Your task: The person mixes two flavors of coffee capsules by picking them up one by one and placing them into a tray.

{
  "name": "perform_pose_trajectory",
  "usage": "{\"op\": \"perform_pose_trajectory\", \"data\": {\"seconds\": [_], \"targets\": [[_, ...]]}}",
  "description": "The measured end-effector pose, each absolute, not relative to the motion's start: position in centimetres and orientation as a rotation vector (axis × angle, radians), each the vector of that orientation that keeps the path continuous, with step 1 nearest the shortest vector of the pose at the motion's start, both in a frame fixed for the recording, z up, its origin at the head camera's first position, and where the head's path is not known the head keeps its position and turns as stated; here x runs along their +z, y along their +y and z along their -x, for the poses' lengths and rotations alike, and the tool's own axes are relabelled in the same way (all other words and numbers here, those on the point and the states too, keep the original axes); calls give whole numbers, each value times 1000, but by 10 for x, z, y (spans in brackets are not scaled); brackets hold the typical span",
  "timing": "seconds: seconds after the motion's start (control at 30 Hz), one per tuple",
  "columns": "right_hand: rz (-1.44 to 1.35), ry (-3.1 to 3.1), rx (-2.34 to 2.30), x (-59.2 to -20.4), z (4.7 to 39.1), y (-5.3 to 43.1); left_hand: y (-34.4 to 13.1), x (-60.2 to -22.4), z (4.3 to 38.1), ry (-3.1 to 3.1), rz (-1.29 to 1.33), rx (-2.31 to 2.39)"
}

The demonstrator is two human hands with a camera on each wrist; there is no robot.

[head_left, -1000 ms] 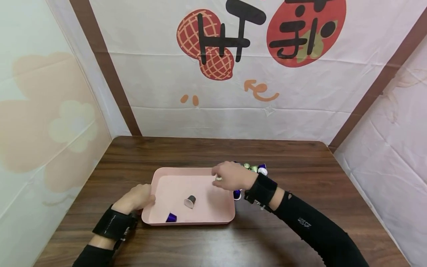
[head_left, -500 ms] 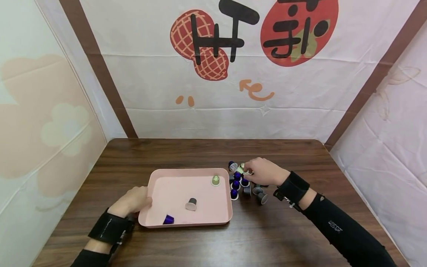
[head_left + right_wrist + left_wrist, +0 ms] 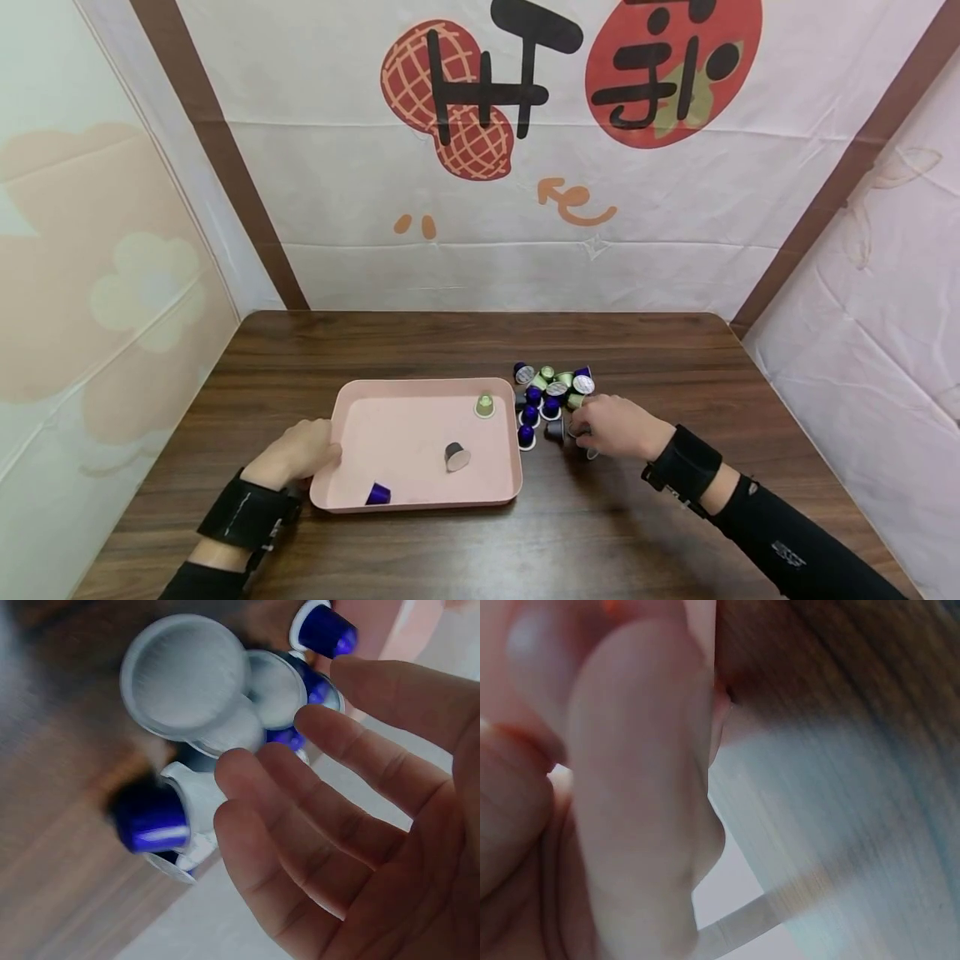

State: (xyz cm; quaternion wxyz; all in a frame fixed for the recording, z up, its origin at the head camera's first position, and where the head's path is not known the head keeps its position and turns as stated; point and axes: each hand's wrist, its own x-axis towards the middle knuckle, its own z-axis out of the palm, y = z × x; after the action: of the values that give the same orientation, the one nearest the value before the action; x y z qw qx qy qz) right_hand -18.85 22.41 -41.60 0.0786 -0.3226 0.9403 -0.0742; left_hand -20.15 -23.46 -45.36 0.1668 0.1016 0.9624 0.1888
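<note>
My left hand [image 3: 296,450] grips the left rim of a pink tray [image 3: 405,417], thumb over the edge; in the left wrist view the fingers fill much of the picture. Inside the tray lie a green coffee capsule [image 3: 484,406], a grey coffee capsule [image 3: 456,457] and a blue coffee capsule [image 3: 378,494]. My right hand [image 3: 618,425] hovers at the front right of a capsule pile. In the right wrist view its fingers are loosely extended, none pinching a capsule, close to a pale-lidded capsule [image 3: 184,679] and a dark blue capsule [image 3: 154,817].
Several blue, green and grey capsules lie bunched against the tray's right side, among them a blue one [image 3: 527,437] and a white-lidded one [image 3: 583,383]. The wooden table [image 3: 637,517] ends at a printed cloth wall [image 3: 337,167].
My right hand left a green capsule in the tray's back right, then went right to the pile and toward its front. The grey capsule shifted right in the tray. The left hand keeps its grip.
</note>
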Motion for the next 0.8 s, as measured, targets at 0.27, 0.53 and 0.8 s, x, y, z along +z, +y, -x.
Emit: {"op": "perform_pose_trajectory", "data": {"seconds": [0.27,0.53,0.8], "targets": [[927,2827,-204,-428,184,229,-235,-454,202,2750,-304,536],[889,2782,-273,-435,180,230,-235,-453,202,2746,-302,539],[929,2727,-305,-442,178,232,-235,-454,202,2746,-298,538]]}}
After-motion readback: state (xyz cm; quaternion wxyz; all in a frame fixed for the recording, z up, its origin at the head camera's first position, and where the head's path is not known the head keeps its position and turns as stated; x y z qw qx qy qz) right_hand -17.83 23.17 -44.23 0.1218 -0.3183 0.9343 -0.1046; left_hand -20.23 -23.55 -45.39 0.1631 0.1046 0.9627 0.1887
